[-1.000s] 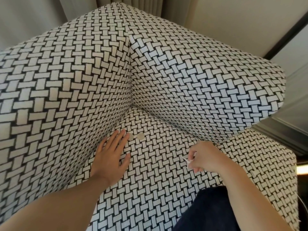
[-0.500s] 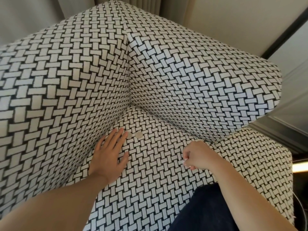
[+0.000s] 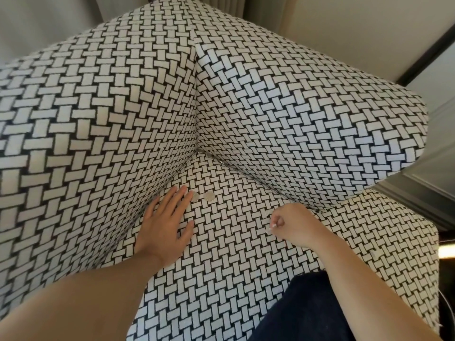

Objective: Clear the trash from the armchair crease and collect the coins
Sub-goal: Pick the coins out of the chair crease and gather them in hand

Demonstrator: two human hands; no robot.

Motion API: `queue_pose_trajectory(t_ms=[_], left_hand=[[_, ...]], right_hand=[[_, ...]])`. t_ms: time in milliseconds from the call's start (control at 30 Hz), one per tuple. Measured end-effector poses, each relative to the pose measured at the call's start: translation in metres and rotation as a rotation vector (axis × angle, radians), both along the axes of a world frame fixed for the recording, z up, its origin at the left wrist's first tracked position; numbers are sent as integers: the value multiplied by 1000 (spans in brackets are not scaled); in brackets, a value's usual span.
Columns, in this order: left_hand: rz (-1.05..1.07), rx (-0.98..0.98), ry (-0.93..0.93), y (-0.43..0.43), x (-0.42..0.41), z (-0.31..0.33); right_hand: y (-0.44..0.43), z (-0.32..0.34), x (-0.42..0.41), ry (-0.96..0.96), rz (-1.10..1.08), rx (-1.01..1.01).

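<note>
Left hand (image 3: 162, 227) now against nearer coin (image 3: 195, 197)

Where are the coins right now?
Head view: two coins lie on the seat near the back corner, left of centre, just beyond the left hand.

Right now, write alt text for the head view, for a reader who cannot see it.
A person's left hand lies flat on the seat of a black-and-white basketweave armchair, fingertips beside two coins near the back corner. The right hand pinches a small white scrap over the seat.
</note>
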State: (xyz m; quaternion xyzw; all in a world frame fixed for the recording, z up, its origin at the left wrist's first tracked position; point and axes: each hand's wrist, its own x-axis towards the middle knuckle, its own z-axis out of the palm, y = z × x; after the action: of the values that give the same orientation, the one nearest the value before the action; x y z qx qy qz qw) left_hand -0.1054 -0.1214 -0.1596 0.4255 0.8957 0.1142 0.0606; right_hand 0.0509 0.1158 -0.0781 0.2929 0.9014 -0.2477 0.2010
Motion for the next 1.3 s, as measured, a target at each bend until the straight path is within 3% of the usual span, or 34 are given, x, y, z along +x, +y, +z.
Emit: queue_pose_trajectory(t_ms=[133,800,900,1000,1067,1133,1200,1300], left_hand=[[0,2,7,0,0,-1],[-4,7,-6,0,-1,1],[-40,11,-79,-1,-6,6],[-16,67,-284,0,-8,18],[79,146,-431,6,-4,31],[116,276,-445,28,14,53],[6,410,-424,55,42,82],[-328,508,-559,98,94,129]], right_hand=[[3,-2,-7,151,-73,62],[-9,-8,-6,209,-203,44],[-15,5,5,348,-318,-69],[-21,22,21,477,-421,-230],[-24,32,28,545,-503,-388],[-25,47,41,634,-627,-582],[-27,60,52,694,-705,-744],[-30,75,70,741,-791,-893]])
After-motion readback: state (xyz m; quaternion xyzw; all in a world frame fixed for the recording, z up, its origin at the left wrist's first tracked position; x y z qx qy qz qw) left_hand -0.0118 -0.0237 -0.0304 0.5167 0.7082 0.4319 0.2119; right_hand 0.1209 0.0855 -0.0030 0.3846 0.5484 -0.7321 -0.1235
